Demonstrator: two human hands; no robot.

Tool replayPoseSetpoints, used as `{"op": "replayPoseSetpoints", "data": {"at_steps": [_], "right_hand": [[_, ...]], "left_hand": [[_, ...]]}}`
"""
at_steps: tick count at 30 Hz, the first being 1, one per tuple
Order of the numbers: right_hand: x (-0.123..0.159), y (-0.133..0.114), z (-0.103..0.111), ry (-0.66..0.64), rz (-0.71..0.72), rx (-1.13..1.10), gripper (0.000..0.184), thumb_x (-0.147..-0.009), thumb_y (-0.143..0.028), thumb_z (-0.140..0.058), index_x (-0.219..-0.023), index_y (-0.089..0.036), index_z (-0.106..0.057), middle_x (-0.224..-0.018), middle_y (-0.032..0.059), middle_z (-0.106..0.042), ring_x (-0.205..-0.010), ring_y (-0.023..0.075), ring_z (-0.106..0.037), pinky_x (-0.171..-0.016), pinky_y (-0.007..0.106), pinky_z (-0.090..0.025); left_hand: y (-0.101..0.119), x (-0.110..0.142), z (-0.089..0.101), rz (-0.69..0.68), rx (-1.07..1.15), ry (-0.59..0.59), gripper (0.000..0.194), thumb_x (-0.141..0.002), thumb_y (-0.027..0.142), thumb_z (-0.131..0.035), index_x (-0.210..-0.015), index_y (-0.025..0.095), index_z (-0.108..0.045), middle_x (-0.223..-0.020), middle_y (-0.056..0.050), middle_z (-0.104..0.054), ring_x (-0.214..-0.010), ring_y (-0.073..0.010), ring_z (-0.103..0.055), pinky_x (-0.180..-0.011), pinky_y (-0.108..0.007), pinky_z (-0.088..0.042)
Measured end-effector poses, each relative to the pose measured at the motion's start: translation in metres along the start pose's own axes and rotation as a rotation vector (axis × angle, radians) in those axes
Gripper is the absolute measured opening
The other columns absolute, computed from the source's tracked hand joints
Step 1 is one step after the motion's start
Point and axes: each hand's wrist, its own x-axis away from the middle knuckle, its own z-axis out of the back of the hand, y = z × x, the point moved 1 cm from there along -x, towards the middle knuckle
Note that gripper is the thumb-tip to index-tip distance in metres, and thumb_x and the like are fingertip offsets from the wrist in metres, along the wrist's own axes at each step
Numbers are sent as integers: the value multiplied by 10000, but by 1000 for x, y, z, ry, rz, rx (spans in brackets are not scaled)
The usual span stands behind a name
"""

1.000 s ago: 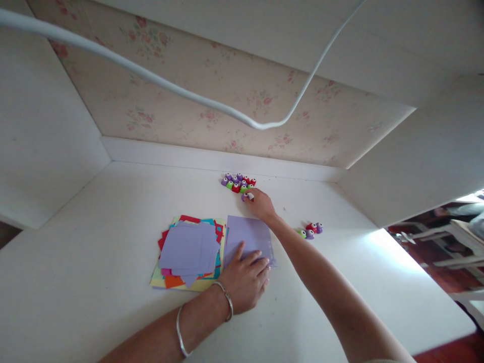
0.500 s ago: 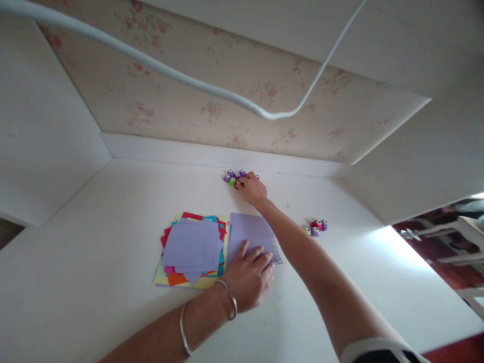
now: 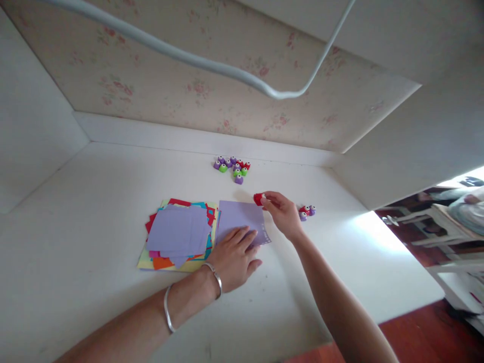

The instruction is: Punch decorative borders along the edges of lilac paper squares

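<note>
My left hand lies flat with fingers spread on the near edge of a single lilac paper sheet on the white table. My right hand pinches a small red craft punch just above that sheet's far right corner. A cluster of several purple, green and red punches sits farther back near the wall. Left of the sheet lies a pile of coloured papers topped with lilac ones.
A few more punches sit right of my right hand. A white cable hangs across the top of the view. Floral wallpaper backs the table, with white panels at both sides. Chairs and red floor show at far right.
My right hand reached back into the cluster of punches, picked a red one and drew it toward the lilac sheet. My left hand stayed on the sheet. The view shifted slightly.
</note>
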Motion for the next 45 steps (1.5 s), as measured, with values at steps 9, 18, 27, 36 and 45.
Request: {"op": "replayPoseSetpoints", "data": {"at_steps": [9,18,27,36,45], "right_hand": [[50,36,31,76,61,290,257,-895,-410,-592,-1039,-237,-716,-1002,60,-741,-781,192,-672,-757,344,-541],[52,27,30,0,188,354,228,-920,-321,-573,-1091,-243,-703,-987,57,-730,-855,198,-670,-820,344,-535],[51,29,29,-21,121,283,249,-912,-384,-596,-1074,-235,-712,-946,59,-726,-822,196,-672,-768,335,-534],[50,32,30,4,50,220,260,-886,-421,-633,-1051,-238,-717,-947,50,-745,-818,202,-685,-766,343,-531],[52,26,27,3,99,246,242,-888,-404,-636,-1044,-240,-722,-960,52,-737,-819,193,-680,-779,341,-541]], "left_hand": [[3,-2,8,19,-41,-48,478,-1007,536,-338,-1266,255,-624,-1476,-39,-488,-1332,-261,-423,-1069,-441,-325],[2,-1,7,10,-56,-56,596,-1007,568,-290,-1455,202,-434,-1553,-16,-384,-1422,-308,-296,-1167,-536,-128],[3,-2,9,-21,-76,-48,571,-1005,574,-285,-1276,198,-618,-1551,11,-386,-1424,-301,-297,-1185,-533,-99],[3,0,5,-19,-67,-48,582,-1006,570,-288,-1283,177,-616,-1550,15,-388,-1410,-308,-321,-1175,-503,-144],[3,-2,6,-13,-66,-62,562,-1009,559,-287,-1276,196,-622,-1541,0,-405,-1416,-298,-322,-1178,-508,-136]]}}
